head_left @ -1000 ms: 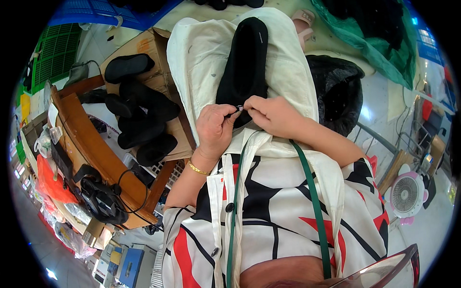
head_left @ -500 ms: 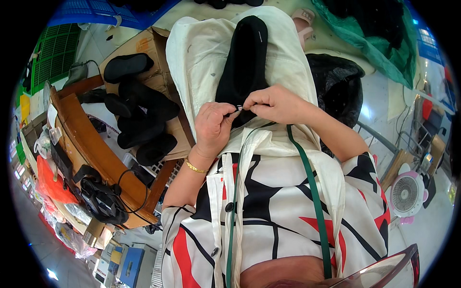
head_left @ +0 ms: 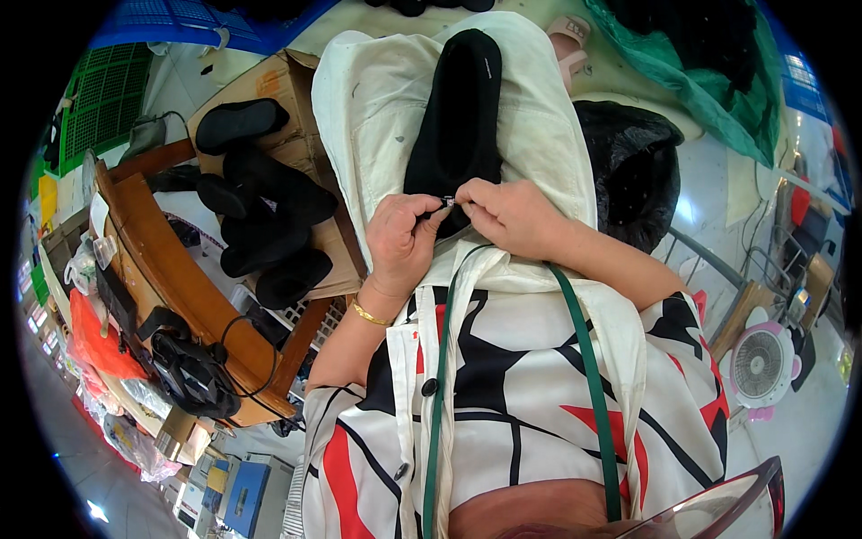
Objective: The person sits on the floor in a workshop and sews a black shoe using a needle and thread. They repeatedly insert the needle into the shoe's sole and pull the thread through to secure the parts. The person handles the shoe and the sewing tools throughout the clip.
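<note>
A black fabric shoe (head_left: pixel 458 99) lies lengthwise on the cream apron (head_left: pixel 368 99) over my lap, its opening facing up and its toe pointing away. At the near end of the shoe, my left hand (head_left: pixel 401 235) pinches the black edge between thumb and fingers. Close beside it, my right hand (head_left: pixel 514 216) is closed in a pinch. A tiny silvery piece (head_left: pixel 449 203) shows between the fingertips of both hands. It is too small to name, and the fingers hide part of it.
Several black shoes (head_left: pixel 269 193) lie on a cardboard box (head_left: pixel 305 135) to the left, beside a wooden chair (head_left: pixel 171 260). On the right stand an open black plastic bag (head_left: pixel 628 144) and a white-and-pink fan (head_left: pixel 761 359). Beyond lie pink slippers (head_left: pixel 567 45) and a green sack (head_left: pixel 664 85).
My right hand has turned slightly and its fingers have curled in closer to the silvery piece, its forearm shifting a little lower. My left hand and the shoe stay almost in place.
</note>
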Available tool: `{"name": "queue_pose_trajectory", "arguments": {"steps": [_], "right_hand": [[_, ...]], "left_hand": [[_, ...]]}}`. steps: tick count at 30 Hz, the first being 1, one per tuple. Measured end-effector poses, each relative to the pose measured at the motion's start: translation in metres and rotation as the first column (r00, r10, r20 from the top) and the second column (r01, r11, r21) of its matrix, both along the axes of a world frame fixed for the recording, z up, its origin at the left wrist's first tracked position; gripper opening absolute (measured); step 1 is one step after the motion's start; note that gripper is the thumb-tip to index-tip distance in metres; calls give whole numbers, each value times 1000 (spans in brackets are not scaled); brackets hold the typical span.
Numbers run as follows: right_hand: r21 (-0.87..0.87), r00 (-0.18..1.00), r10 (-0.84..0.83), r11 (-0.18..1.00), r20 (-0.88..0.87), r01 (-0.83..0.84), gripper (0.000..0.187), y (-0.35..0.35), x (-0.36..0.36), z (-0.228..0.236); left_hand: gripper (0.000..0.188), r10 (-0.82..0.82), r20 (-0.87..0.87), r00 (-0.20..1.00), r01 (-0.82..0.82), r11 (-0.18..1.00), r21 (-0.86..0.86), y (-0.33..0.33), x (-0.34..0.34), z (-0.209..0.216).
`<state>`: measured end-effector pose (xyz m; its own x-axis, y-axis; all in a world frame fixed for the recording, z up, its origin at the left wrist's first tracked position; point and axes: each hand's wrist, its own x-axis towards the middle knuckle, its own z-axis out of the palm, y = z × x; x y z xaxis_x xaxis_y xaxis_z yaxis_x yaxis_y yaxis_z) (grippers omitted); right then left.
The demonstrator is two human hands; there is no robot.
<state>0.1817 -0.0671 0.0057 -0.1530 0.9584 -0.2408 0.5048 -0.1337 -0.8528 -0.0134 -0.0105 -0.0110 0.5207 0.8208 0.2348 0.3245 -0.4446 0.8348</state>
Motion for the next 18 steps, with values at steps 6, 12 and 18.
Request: {"name": "queue_pose_trajectory", "arguments": {"steps": [6, 12, 18], "right_hand": [[-190, 959, 115, 967, -260, -168, 21, 17, 29, -2], [-216, 913, 112, 954, -393, -210, 22, 27, 34, -11], [-182, 952, 29, 979, -306, -88, 19, 17, 21, -6]], "left_hand": [[21, -31, 25, 999, 30, 999, 31, 2, 0, -1], [22, -50, 31, 998, 49, 998, 49, 4, 0, -1], [15, -30, 6, 1000, 30, 999, -20, 2, -4, -3]]}}
